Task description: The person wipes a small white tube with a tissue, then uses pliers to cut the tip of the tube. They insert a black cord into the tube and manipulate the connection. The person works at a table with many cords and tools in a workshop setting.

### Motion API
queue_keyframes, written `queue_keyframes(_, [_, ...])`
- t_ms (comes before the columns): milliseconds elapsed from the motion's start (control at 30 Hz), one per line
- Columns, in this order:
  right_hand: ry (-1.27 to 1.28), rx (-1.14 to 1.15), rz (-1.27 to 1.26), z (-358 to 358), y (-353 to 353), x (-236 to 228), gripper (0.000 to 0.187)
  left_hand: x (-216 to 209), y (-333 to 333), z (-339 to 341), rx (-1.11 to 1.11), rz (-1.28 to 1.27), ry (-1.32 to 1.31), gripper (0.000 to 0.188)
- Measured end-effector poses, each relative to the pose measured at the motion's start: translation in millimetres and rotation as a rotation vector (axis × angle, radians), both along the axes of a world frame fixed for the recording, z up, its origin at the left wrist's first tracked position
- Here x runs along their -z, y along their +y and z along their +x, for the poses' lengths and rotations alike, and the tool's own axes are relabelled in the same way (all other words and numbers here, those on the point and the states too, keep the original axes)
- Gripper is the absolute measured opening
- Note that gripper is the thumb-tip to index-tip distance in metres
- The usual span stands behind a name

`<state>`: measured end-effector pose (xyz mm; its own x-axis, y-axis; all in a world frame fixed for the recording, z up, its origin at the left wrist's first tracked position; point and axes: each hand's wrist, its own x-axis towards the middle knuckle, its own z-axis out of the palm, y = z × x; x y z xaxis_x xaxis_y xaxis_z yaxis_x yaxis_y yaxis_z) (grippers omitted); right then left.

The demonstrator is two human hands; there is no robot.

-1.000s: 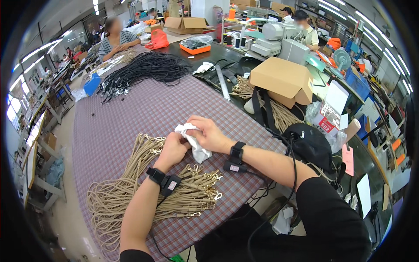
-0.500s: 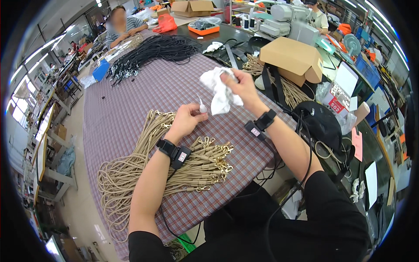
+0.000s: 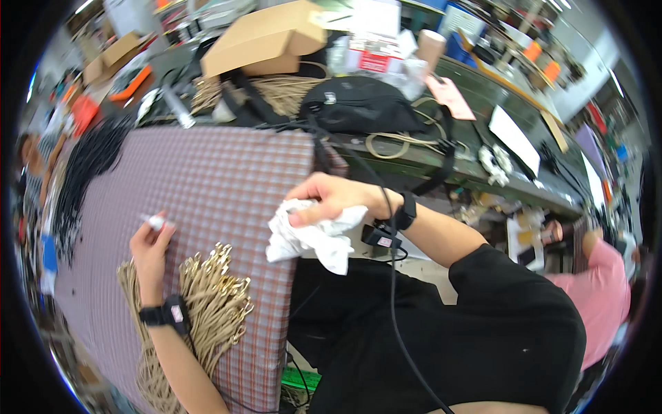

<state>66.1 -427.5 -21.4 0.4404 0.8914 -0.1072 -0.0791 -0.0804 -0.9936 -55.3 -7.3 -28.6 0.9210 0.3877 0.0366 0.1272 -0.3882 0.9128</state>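
My left hand (image 3: pixel 149 252) is above the checked cloth on the table, its fingertips closed on a small white bottle (image 3: pixel 157 222) that looked thin-nozzled a moment ago and is now blurred. Bunched in my right hand (image 3: pixel 338 196) is a white cloth (image 3: pixel 314 238), its loose ends hanging beside the table's right edge. Beneath my left wrist lie beige cords (image 3: pixel 200 297) in a thick bundle, with gold-coloured metal clasps (image 3: pixel 231 272) at their ends. The palm side of both hands is hidden.
Black cords (image 3: pixel 89 172) are heaped on the table's left. Along the side bench stand an open cardboard box (image 3: pixel 265 41), a black bag (image 3: pixel 362 103) and a red-and-white box (image 3: pixel 374 58). A cable (image 3: pixel 394 303) runs down past my right arm. A person in pink (image 3: pixel 596 297) is at the right.
The view has swung to the right, bringing the side bench and a person in pink into sight. My right hand has carried the white cloth away from my left hand, toward the table's edge.
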Motion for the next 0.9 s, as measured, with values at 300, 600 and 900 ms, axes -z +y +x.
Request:
queue_keyframes(300, [-0.432,1.037,-0.084,-42.2,-250.5,-23.2,0.028,2.5,-0.6,1.4,0.027,-0.009,0.031,0.039])
queue_keyframes(600, [-0.746,1.473,-0.040,99.6,-400.6,-86.1,0.042,-38.5,0.0,-16.1,0.048,0.097,-0.031,0.022])
queue_keyframes(900, [-1.039,1.366,-1.136,63.1,-434.9,-15.7,0.029,-73.1,-43.6,-36.9,0.202,0.109,0.017,0.020])
